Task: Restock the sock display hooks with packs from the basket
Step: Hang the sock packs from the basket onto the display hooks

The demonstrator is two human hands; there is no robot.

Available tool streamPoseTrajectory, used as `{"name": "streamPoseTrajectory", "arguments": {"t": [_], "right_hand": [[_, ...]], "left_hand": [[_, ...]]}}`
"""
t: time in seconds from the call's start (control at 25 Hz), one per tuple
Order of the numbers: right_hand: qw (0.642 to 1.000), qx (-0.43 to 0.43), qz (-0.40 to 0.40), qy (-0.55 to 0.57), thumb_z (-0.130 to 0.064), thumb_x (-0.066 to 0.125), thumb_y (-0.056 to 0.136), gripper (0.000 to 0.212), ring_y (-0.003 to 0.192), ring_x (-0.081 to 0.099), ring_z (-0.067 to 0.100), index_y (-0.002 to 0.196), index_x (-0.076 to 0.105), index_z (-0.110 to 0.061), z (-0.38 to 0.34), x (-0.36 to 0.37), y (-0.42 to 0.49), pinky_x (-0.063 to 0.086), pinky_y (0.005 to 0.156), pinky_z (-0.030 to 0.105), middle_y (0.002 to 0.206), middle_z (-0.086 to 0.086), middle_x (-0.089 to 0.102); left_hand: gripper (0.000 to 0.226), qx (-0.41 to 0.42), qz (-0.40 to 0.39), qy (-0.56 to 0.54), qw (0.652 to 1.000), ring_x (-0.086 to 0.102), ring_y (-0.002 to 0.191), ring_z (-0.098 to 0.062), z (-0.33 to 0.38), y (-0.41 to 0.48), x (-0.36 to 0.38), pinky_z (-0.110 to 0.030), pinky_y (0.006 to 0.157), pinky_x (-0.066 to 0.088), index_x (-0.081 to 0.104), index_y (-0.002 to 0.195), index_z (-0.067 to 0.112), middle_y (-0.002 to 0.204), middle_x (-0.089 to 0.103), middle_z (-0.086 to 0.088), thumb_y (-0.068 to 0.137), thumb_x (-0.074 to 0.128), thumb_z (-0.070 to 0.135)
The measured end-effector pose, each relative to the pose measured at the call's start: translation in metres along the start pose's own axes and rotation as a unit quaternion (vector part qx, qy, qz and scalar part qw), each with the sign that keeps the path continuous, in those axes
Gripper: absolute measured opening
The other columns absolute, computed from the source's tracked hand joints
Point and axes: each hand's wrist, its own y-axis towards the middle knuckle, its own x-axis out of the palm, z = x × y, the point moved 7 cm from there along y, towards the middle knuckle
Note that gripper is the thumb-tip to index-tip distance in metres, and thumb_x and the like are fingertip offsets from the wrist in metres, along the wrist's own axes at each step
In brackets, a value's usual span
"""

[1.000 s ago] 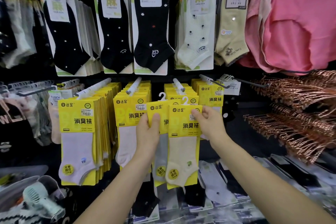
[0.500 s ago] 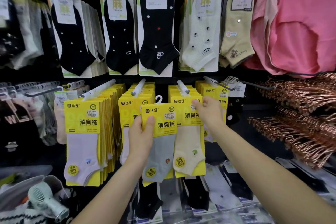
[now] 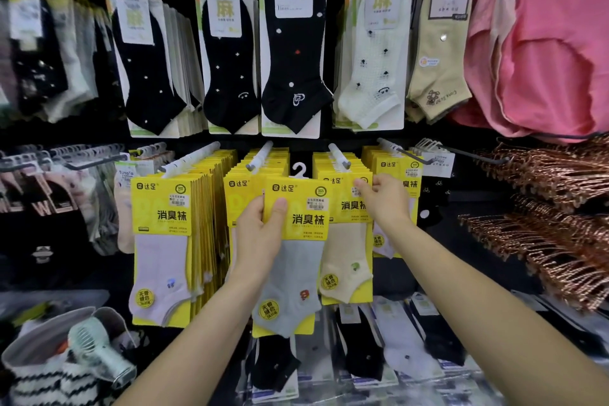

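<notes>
head view, grey pack (image 3: 303,241) between left fingers (image 3: 278,212)

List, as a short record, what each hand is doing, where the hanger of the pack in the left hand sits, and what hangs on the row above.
left hand: grips grey sock pack by its yellow card
right hand: pinches top of beige sock pack
hanger: free, between two white display hooks
row above: mostly black socks on cards
</notes>
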Motion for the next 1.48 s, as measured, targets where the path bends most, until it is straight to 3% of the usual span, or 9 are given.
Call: {"name": "streamPoseTrajectory", "arguments": {"t": [0.16, 0.32, 0.56, 0.72, 0.92, 1.08, 1.2, 1.32, 1.48], "right_hand": [[1.0, 0.019, -0.015, -0.007, -0.033, 0.058, 0.091, 0.036, 0.057, 0.041, 0.022, 0.065, 0.043, -0.014, 0.0, 0.004, 0.003, 0.028, 0.047, 0.032, 0.058, 0.002, 0.042], [0.996, 0.041, 0.016, 0.071, -0.039, 0.063, 0.086, 0.036, 0.085, 0.057, 0.019, 0.109, 0.054, -0.012, 0.012, -0.008, -0.012, 0.044, 0.065, 0.03, 0.092, 0.002, 0.059], [0.972, -0.029, -0.14, 0.187, -0.027, 0.059, 0.091, 0.007, 0.078, 0.065, 0.003, 0.086, 0.064, -0.024, 0.012, 0.001, -0.051, 0.053, 0.069, 0.019, 0.084, -0.008, 0.07], [0.983, 0.009, -0.073, 0.168, -0.022, 0.056, 0.093, 0.024, 0.057, 0.048, 0.012, 0.07, 0.057, -0.019, 0.018, -0.014, -0.035, 0.045, 0.047, 0.024, 0.066, 0.006, 0.059], [0.996, -0.035, -0.018, 0.076, -0.025, 0.057, 0.092, 0.041, 0.047, 0.031, 0.007, 0.055, 0.04, -0.02, -0.001, -0.014, -0.005, 0.028, 0.039, 0.012, 0.05, -0.008, 0.038], [0.999, -0.034, -0.011, -0.005, -0.031, 0.057, 0.092, 0.043, 0.05, 0.036, 0.01, 0.057, 0.037, -0.017, 0.004, -0.004, 0.003, 0.025, 0.042, 0.017, 0.054, -0.004, 0.043], [0.999, -0.031, 0.007, -0.011, -0.039, 0.06, 0.088, 0.03, 0.063, 0.048, 0.012, 0.072, 0.049, -0.016, 0.012, -0.002, 0.0, 0.032, 0.05, 0.022, 0.066, -0.006, 0.052], [0.999, -0.012, -0.011, 0.04, -0.037, 0.062, 0.087, 0.04, 0.094, 0.054, 0.014, 0.118, 0.05, -0.015, 0.018, 0.003, -0.001, 0.044, 0.07, 0.024, 0.098, -0.008, 0.054], [0.984, -0.023, -0.112, 0.133, -0.019, 0.045, 0.097, 0.03, 0.105, 0.057, 0.019, 0.126, 0.045, -0.012, 0.014, 0.034, -0.005, 0.046, 0.08, 0.027, 0.108, -0.001, 0.061]], "left_hand": [[0.021, -0.048, -0.021, -0.007, 0.999, 0.061, 0.091, -0.038, -0.013, -0.01, 0.019, -0.052, 0.082, 0.05, 0.061, 0.09, 0.005, 0.095, 0.066, -0.022, 0.095, 0.052, 0.023], [0.018, -0.073, -0.035, -0.015, 0.997, 0.063, 0.094, -0.034, -0.017, -0.012, 0.034, -0.054, 0.086, 0.049, 0.062, 0.091, 0.007, 0.098, 0.068, -0.019, 0.093, 0.054, 0.023], [0.01, -0.072, -0.061, -0.022, 0.995, 0.065, 0.091, -0.028, -0.017, -0.015, 0.062, -0.047, 0.083, 0.053, 0.061, 0.087, 0.018, 0.096, 0.069, -0.011, 0.093, 0.055, 0.022], [0.018, -0.082, -0.079, -0.024, 0.993, 0.062, 0.097, -0.016, -0.023, -0.012, 0.076, -0.025, 0.08, 0.052, 0.058, 0.11, 0.011, 0.106, 0.065, -0.004, 0.093, 0.054, 0.016], [0.036, -0.06, -0.069, -0.008, 0.996, 0.059, 0.089, 0.007, -0.021, 0.006, 0.078, -0.003, 0.065, 0.045, 0.051, 0.127, 0.01, 0.115, 0.059, 0.002, 0.091, 0.054, 0.012], [0.042, -0.049, -0.054, 0.043, 0.996, 0.055, 0.106, -0.002, -0.021, 0.022, 0.082, -0.021, 0.089, 0.049, 0.047, 0.13, 0.012, 0.126, 0.054, -0.001, 0.089, 0.057, 0.015], [0.046, -0.051, -0.038, 0.052, 0.997, 0.047, 0.12, -0.015, -0.02, 0.034, 0.086, -0.032, 0.102, 0.041, 0.043, 0.132, 0.012, 0.129, 0.05, -0.001, 0.088, 0.058, 0.018], [0.029, -0.06, -0.088, 0.004, 0.994, 0.057, 0.106, -0.014, -0.019, 0.039, 0.101, -0.027, 0.087, 0.05, 0.049, 0.117, 0.023, 0.108, 0.059, 0.007, 0.09, 0.053, 0.013], [0.037, -0.053, -0.125, -0.043, 0.99, 0.061, 0.093, -0.008, -0.025, 0.039, 0.113, -0.018, 0.079, 0.051, 0.05, 0.126, 0.011, 0.106, 0.063, -0.001, 0.091, 0.047, 0.0]]}}
